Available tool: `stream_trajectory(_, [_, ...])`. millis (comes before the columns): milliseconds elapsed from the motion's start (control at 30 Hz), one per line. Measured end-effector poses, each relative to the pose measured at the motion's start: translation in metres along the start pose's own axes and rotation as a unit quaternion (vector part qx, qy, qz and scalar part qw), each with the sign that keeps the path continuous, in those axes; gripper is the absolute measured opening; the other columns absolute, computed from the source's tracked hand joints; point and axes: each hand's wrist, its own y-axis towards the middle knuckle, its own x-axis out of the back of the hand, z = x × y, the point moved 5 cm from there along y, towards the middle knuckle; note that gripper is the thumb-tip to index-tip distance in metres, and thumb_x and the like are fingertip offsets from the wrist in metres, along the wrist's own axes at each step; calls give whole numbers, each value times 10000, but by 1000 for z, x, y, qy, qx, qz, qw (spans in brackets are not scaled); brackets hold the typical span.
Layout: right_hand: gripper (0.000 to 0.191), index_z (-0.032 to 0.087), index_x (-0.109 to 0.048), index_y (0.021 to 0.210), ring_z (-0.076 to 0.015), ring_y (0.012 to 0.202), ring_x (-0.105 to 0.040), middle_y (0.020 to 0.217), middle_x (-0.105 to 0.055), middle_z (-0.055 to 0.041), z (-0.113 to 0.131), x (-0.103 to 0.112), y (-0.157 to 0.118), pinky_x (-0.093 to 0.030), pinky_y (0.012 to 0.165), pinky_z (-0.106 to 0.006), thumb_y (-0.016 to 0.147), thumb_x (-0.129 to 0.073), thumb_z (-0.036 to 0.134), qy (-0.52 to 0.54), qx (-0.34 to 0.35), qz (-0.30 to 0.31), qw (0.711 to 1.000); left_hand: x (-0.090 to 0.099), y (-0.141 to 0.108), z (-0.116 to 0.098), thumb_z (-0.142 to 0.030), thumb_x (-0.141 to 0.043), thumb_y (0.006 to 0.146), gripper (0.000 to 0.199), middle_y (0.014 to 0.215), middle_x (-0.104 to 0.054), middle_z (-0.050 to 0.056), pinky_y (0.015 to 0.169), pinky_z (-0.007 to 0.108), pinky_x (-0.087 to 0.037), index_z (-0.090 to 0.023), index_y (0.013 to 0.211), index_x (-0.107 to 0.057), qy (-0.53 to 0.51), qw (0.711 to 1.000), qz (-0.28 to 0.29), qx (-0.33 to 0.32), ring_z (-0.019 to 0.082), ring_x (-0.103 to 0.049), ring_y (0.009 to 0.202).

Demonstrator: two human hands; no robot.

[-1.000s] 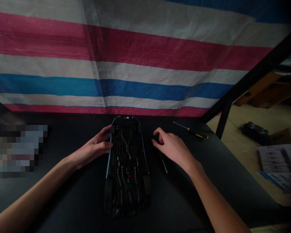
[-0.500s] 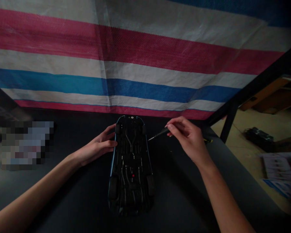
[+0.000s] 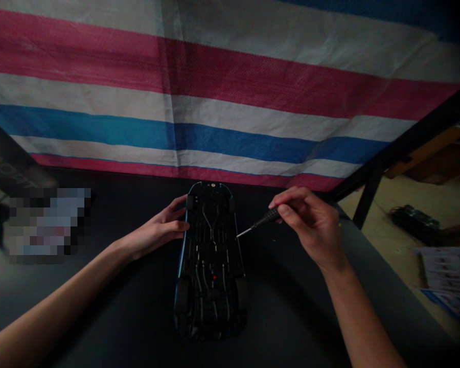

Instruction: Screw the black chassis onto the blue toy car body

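Observation:
A toy car (image 3: 211,245) with a blue body lies upside down on the dark table, its black underside and wheels facing up. My left hand (image 3: 159,227) grips its left edge, thumb against the side and the other fingers farther along, partly hidden. In my right hand (image 3: 314,225) is a small screwdriver (image 3: 266,215) with a black handle, pinched between thumb and fingers. Its thin metal shaft slants down and left, and the tip is at the car's right edge; whether it touches is unclear.
Behind the dark table (image 3: 138,306) hangs a striped plastic sheet (image 3: 222,107). A blurred-out item (image 3: 57,222) and a dark box (image 3: 15,163) are at the left. Past a black frame leg (image 3: 368,199), papers (image 3: 444,276) and a dark object (image 3: 414,220) lie on the floor.
The screwdriver's tip has come down a little along the car's right edge, with more of its handle showing. My left hand keeps its place on the car. The whole view has shifted slightly.

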Motion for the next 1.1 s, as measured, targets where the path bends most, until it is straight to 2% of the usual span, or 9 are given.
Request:
stream_trajectory(233, [35, 246, -699, 995, -126, 838, -646, 953, -674, -9, 2, -2, 0, -563, 692, -218, 960, -697, 246, -10, 8, 10, 1000, 5, 2, 4, -249, -774, 851, 762, 1586, -482, 26, 1051, 386, -502, -406, 1518, -439, -14, 1000, 9, -7, 260, -597, 1280])
stream_trajectory(433, [53, 259, -694, 999, -152, 873, -662, 960, -677, -7, 10, -4, -4, -556, 740, -270, 956, -697, 228, -60, 21, -3, 998, 6, 2, 4, -250, -757, 870, 767, 1583, -487, 36, 1055, 371, -502, -402, 1535, -407, -6, 1000, 14, -6, 257, -591, 1301])
stream_trajectory(567, [136, 263, -686, 1035, -184, 895, -678, 976, -691, -17, 25, -12, -10, -556, 782, -326, 933, -715, 178, -146, 104, -24, 983, 5, 1, 4, -245, -738, 886, 753, 1579, -492, 28, 1056, 380, -501, -415, 1537, -401, -1, 1000, 16, 0, 259, -601, 1293])
stream_trajectory(700, [277, 272, -656, 1174, -208, 998, -688, 1023, -714, -29, 38, -28, -18, -560, 887, -355, 953, -656, 106, -221, 212, -1, 952, 5, 1, 3, -236, -735, 882, 726, 1575, -494, 30, 1082, 405, -488, -404, 1521, -435, 4, 1000, 8, -7, 270, -584, 1316])
stream_trajectory(833, [441, 255, -570, 1375, -213, 1138, -658, 1191, -699, -66, 38, -41, -24, -539, 992, -374, 991, -499, 52, -252, 223, 31, 941, 5, 1, 3, -247, -741, 878, 732, 1556, -513, 35, 1099, 425, -475, -404, 1524, -434, 9, 1000, 1, -7, 282, -570, 1328])
stream_trajectory(933, [505, 243, -514, 1443, -213, 1175, -639, 1253, -674, -82, 37, -48, -26, -534, 1012, -386, 980, -482, 44, -249, 230, 53, 940, 4, 1, 3, -254, -734, 885, 745, 1555, -514, 45, 1100, 431, -472, -402, 1540, -409, 15, 1000, 4, -7, 287, -568, 1332])
stream_trajectory(1100, [432, 265, -570, 1337, -203, 1028, -665, 1090, -685, -56, 40, -48, -25, -571, 883, -366, 944, -610, 89, -261, 253, 22, 931, -1, 1, 1, -246, -716, 904, 719, 1611, -453, 53, 1078, 395, -487, -380, 1537, -400, 6, 1000, 26, -13, 282, -562, 1345])
